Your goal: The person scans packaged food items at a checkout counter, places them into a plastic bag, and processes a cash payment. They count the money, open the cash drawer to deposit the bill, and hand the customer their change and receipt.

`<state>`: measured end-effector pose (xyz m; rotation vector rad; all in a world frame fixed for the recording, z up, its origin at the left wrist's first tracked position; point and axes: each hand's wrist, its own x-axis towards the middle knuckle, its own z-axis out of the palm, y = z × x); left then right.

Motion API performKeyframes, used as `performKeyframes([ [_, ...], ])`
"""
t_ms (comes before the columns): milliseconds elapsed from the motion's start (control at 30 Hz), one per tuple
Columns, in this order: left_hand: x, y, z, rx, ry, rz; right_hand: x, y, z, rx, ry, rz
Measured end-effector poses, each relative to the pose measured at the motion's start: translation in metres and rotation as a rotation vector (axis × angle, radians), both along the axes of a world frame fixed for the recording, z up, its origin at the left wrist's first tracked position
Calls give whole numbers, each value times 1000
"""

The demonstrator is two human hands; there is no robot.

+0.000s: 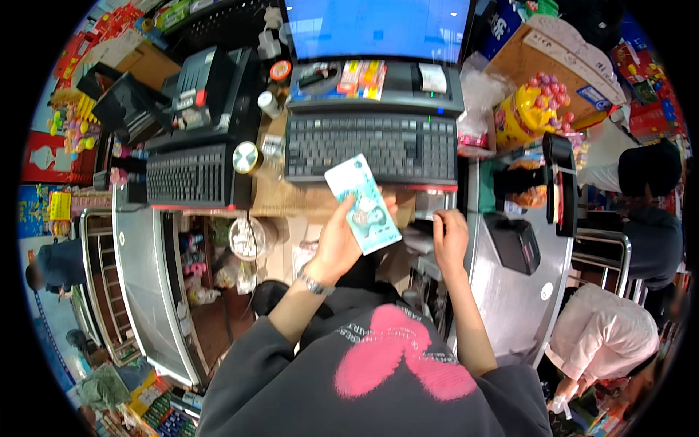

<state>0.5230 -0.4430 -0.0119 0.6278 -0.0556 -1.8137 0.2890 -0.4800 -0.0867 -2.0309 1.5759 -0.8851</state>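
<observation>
My left hand (341,246), with a metal-band watch (315,282) at its wrist, holds a blue-green banknote (377,226) in front of the keyboard. The thumb lies across the note's face, and small silvery round shapes like coins rest beside it. Whether more notes lie beneath cannot be told. My right hand (451,240) is to the right, its fingers curled, close to a metal-fronted drawer (431,204) under the counter. What its fingers touch is unclear. The black keyboard (371,147) sits below a lit monitor (377,30).
A metal counter (508,306) runs along my right, with a black device (513,243) on it. Another metal counter (144,289) is at left. Beyond are a second keyboard (188,175), a lidded jar (246,157) and a yellow lollipop tub (519,123). A person in pale clothing (606,328) bends at right.
</observation>
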Motion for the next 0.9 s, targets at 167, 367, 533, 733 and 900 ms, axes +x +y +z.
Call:
performKeyframes([
  [167, -21, 35, 6, -78, 35, -17, -8, 71, -26, 197, 18, 138],
  [367, -44, 89, -5, -30, -52, -40, -32, 123, -40, 189, 36, 184],
  [533, -53, 131, -35, 104, -82, 11, -42, 154, -34, 203, 104, 140],
  [733, -50, 182, -74, 178, -152, 45, -21, 189, 18, 61, -107, 127],
  [900, -67, 215, -96, 406, -160, 124, 28, 212, 27, -63, 47, 478],
])
